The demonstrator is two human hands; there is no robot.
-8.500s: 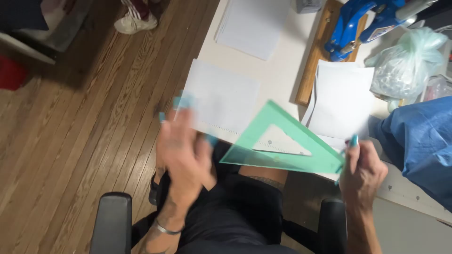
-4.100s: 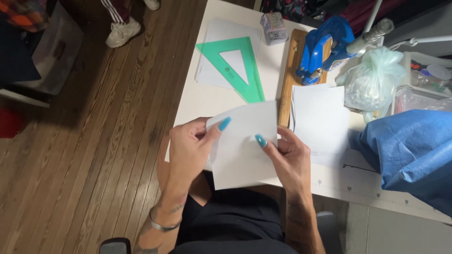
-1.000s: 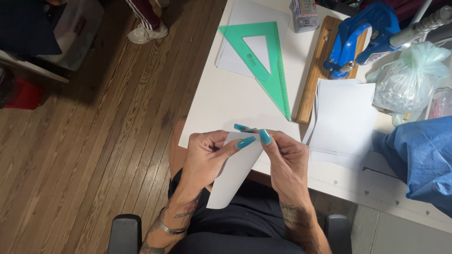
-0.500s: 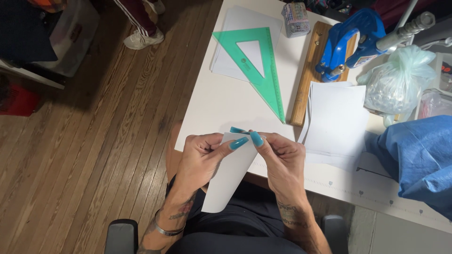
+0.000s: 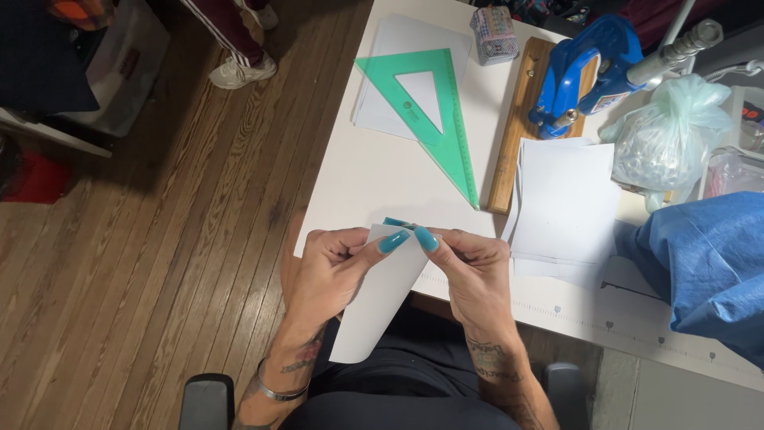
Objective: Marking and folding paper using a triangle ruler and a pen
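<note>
Both my hands hold one folded white paper sheet [image 5: 376, 306] over my lap, at the near edge of the white table [image 5: 382, 171]. My left hand [image 5: 330, 271] grips its left side, thumb across the top. My right hand [image 5: 473, 275] pinches the top fold with fingertips meeting the left thumb. The sheet's lower corner hangs down towards my dark trousers. A green transparent set square [image 5: 426, 111] lies flat on the table beyond my hands, partly over a white sheet [image 5: 390, 64].
A stack of white sheets [image 5: 565, 203] lies right of my hands. A wooden board [image 5: 517, 127] carries a blue press tool [image 5: 585, 68]. A knotted plastic bag [image 5: 664, 143], blue cloth [image 5: 704, 267] and a small patterned box [image 5: 493, 32] stand around. Another person's shoe [image 5: 235, 72] rests on the wooden floor.
Earlier I held the set square and sheet; the set square now lies on the table. The sheet has been folded narrower, and my fingertips have closed together at its top fold.
</note>
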